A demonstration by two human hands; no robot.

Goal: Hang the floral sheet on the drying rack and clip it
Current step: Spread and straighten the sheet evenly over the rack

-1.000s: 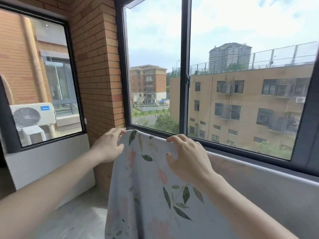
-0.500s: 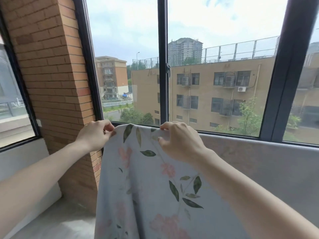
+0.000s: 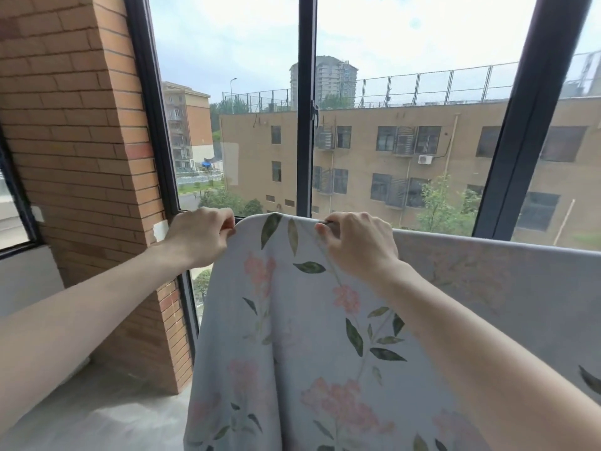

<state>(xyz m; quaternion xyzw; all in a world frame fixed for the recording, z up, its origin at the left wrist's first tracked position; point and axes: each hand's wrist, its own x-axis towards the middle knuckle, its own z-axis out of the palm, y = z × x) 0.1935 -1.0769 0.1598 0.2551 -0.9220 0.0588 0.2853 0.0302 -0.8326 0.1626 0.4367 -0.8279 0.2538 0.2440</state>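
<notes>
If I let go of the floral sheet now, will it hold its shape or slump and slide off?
Probably slump: the floral sheet hangs in soft folds below the left hand and right hand, so it looks floppy. It may slide, since no clip is visible on it. What carries its top edge is hidden, so I cannot judge grip there.

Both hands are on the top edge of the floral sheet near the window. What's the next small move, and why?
Probably draw the left hand leftward to flatten the rounded corner. The floral sheet already hangs over a straight top line to the right of the right hand, but between the hands its edge curves down. No clip is visible yet, so smoothing likely comes first.
</notes>
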